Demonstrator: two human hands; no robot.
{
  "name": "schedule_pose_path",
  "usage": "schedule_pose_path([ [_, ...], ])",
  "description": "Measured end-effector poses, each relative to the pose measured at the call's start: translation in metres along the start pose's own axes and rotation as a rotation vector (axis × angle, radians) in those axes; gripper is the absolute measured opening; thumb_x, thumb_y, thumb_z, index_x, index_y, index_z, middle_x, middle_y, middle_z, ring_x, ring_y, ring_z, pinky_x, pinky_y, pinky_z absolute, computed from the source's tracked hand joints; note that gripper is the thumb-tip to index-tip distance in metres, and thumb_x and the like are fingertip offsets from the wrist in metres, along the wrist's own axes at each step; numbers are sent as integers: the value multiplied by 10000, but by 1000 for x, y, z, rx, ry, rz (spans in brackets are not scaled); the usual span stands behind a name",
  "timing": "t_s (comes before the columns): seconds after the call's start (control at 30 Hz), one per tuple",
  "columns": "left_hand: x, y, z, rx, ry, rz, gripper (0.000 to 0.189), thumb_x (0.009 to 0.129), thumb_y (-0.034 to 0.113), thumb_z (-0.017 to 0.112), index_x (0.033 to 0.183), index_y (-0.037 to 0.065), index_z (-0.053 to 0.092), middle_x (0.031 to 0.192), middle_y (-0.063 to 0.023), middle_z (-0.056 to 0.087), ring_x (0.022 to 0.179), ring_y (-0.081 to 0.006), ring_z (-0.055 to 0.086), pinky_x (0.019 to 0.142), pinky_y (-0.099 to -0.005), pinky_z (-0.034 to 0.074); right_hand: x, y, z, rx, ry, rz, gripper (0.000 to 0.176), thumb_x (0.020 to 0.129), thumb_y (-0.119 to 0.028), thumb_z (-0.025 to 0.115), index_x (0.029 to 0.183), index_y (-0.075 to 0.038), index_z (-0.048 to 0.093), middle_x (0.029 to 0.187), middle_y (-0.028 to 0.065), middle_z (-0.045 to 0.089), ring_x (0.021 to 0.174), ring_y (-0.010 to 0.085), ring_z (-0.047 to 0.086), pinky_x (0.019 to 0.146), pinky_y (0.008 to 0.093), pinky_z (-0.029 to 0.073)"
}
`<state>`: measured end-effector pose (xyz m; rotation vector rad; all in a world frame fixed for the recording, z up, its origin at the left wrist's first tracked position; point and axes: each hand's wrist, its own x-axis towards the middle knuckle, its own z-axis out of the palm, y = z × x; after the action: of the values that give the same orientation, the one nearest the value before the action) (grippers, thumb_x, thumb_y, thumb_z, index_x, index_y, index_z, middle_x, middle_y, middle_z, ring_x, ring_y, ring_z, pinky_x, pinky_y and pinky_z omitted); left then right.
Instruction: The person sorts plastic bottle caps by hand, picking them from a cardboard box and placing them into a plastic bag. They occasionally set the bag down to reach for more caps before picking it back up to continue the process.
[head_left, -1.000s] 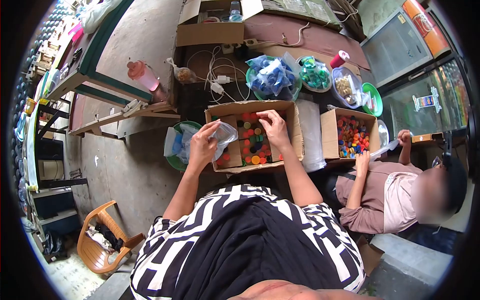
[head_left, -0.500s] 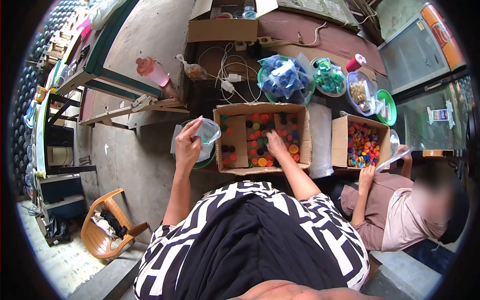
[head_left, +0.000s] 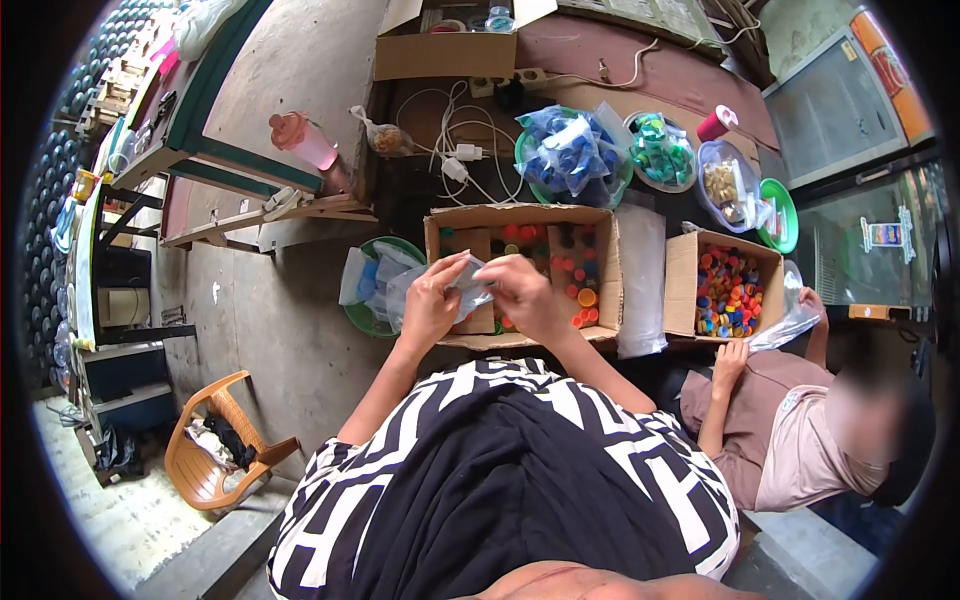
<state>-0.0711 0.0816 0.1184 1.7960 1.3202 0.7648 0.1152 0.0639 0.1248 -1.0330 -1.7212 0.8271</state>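
I see the concrete floor (head_left: 280,340) left of the bench (head_left: 402,195). A cardboard box (head_left: 520,212) of coloured caps (head_left: 577,275) sits at its near edge. Over the box, my left hand (head_left: 432,305) and right hand (head_left: 525,293) both pinch a clear bag (head_left: 470,288) between them.

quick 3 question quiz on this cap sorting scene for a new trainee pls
1. True or false: the left hand and right hand both hold the clear bag.
2. The bagged caps in the green basin are: A blue, B yellow, C white.
3. What fills the cardboard box beneath the hands?
Key: 1 true; 2 A; 3 loose coloured bottle caps.
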Motion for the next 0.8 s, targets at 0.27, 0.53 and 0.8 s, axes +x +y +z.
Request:
schedule_pose_path([
  [0.27,-4,6,-21,-66,39,-32,529,705,-110,490,1186,45,646,1244,-70,639,710,-133,647,635,-245,498,-1,44,-21,250,175,492,165,796,-109,702,950,-51,690,943,100,652,972,266,597,863,382,474],
  [0.53,-13,37,-47,-271,70,136,570,704,-167,454,1197,43,648,1245,-116,631,909,-162,655,752,-249,509,-76,158,8,-645,-263,415,279,738,-41,681,1010,-54,622,1071,163,552,1018,354,555,876,429,484],
  [0.8,-9,25,-32,-182,39,211,555,721,-165,457,1196,54,644,1236,-114,636,834,-136,664,726,-259,522,-82,174,17,-601,-141,565,316,710,33,601,1018,-36,589,1101,215,501,996,414,550,852,458,483],
])
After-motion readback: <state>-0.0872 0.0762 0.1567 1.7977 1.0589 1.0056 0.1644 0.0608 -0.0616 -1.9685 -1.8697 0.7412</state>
